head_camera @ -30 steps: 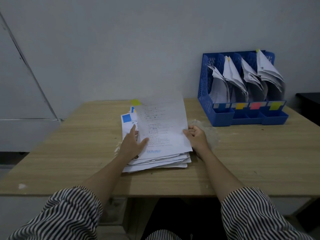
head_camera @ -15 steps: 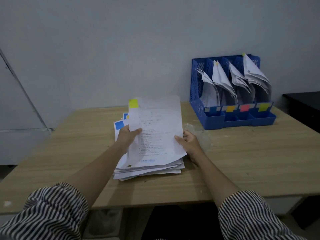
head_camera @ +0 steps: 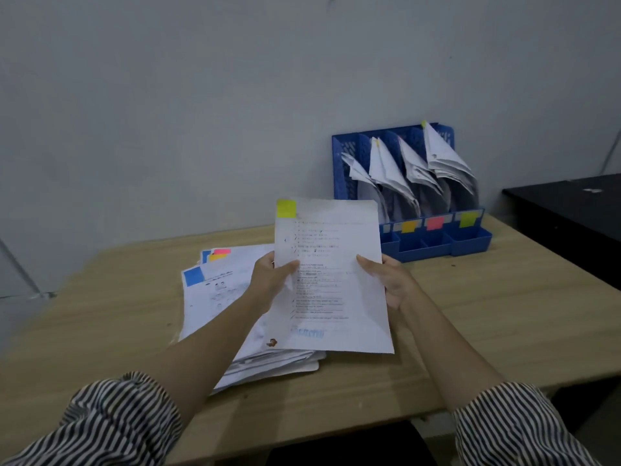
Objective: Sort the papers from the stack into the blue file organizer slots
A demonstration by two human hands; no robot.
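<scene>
On your left the stack of papers (head_camera: 228, 307) lies fanned and untidy on the tabletop (head_camera: 117, 314), with blue, pink and orange tabs showing at its far corners. Your left hand (head_camera: 272, 284) pinches the left edge of a printed sheet (head_camera: 331, 280) lifted above that stack, thumb on the front face and the other fingers hidden behind. Your right hand (head_camera: 389, 280) grips the right edge the same way, thumb in front. A yellow-green sticky note (head_camera: 286, 208) sits on the sheet's top left corner.

To the right, well apart from the sheet, the blue file organizer (head_camera: 408, 196) stands against the wall, its four slots already holding papers. The rightmost slot carries a label that seems to match that note, though the dim light makes the colours hard to separate.

The risk from here is misfiling: yellow-green could be read as the orange-yellow label. The limp sheet could also buckle against the slumped papers already in the slot.
</scene>
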